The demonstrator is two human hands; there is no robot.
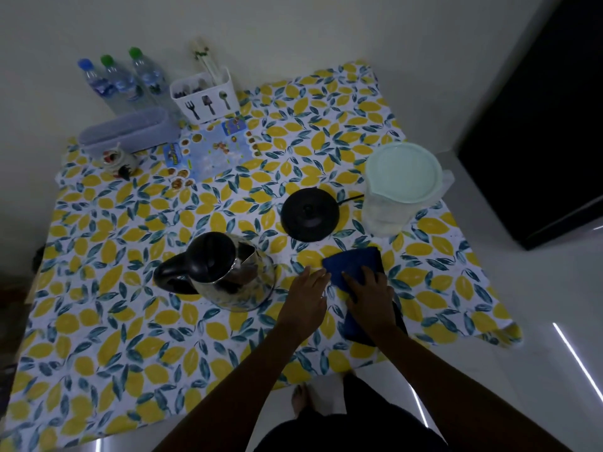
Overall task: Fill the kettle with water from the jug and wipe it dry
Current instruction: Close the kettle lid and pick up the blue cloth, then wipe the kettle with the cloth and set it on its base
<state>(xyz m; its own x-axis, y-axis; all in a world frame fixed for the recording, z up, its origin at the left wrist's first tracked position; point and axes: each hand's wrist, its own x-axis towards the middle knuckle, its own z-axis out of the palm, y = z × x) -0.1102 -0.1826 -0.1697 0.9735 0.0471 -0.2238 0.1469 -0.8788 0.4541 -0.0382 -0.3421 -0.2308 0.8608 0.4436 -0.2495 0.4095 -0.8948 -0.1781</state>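
A steel kettle (228, 272) with a black lid and handle stands off its base on the lemon-print tablecloth (107, 321). Its round black base (310, 214) lies behind and to the right, cord trailing right. A clear jug (399, 187) with a pale green lid stands at the far right. A folded blue cloth (357, 261) lies flat right of the kettle. My right hand (370, 293) rests flat on the cloth, fingers spread. Beside it, my left hand (308, 293) lies flat on the table at the cloth's left edge, fingers apart, holding nothing.
Three water bottles (122, 83), a white cutlery holder (204, 94), a lilac box (127, 132), a small figurine jar (119, 159) and a sticker sheet (208, 148) sit along the back by the wall. A dark cabinet (538, 109) stands right. The table's front-right corner (509, 334) overhangs the floor.
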